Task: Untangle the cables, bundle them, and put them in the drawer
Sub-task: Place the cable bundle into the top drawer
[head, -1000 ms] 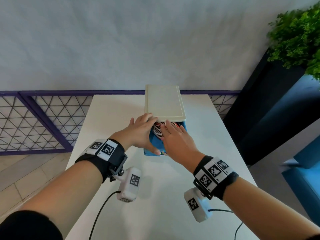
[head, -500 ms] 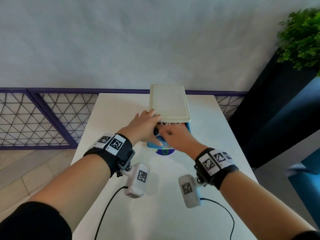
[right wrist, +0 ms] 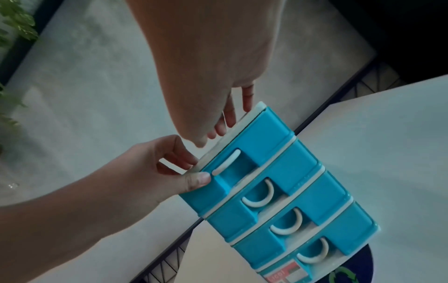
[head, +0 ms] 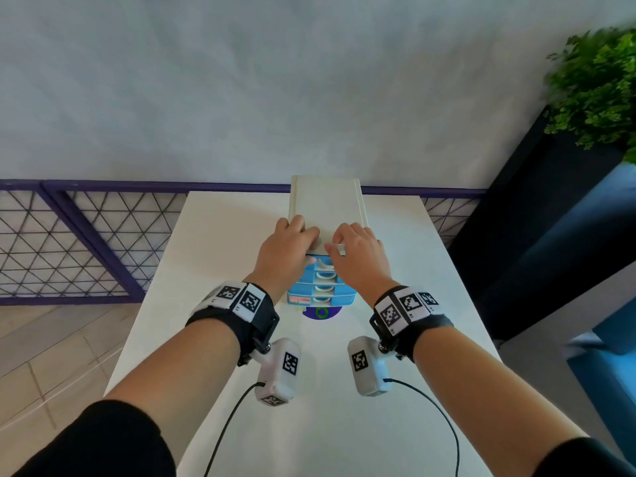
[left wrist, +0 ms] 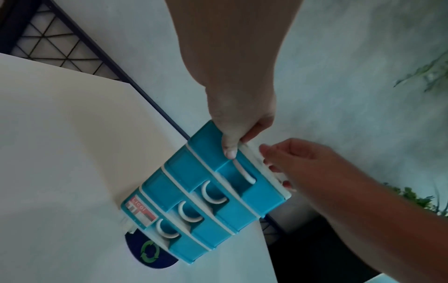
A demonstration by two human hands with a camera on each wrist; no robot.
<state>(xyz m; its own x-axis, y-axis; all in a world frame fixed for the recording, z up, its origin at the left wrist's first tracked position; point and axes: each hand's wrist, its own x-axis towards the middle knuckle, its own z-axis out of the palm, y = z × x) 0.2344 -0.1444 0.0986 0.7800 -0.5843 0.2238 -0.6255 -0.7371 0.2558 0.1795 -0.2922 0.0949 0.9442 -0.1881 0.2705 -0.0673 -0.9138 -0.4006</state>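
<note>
A small blue drawer unit (head: 323, 290) with a cream top (head: 325, 204) stands on the white table (head: 223, 270). All its drawers are shut, including the top drawer (right wrist: 266, 130). No cables show anywhere. My left hand (head: 309, 246) pinches the unit's top front edge, fingers curled on the cream top and thumb (left wrist: 229, 149) pressed on the top drawer's front (left wrist: 261, 193). My right hand (head: 339, 241) rests its fingertips (right wrist: 230, 116) on the cream top's front rim, holding nothing.
A round purple sticker (head: 321, 313) with a green recycling mark lies just in front of the unit. A purple lattice fence (head: 69, 242) runs behind and to the left of the table. A green plant (head: 599, 84) on a dark planter stands at the right.
The top drawer stood open with cables inside it; it has slid shut and hides them. Both hands moved from the drawer up to the unit's top front edge.
</note>
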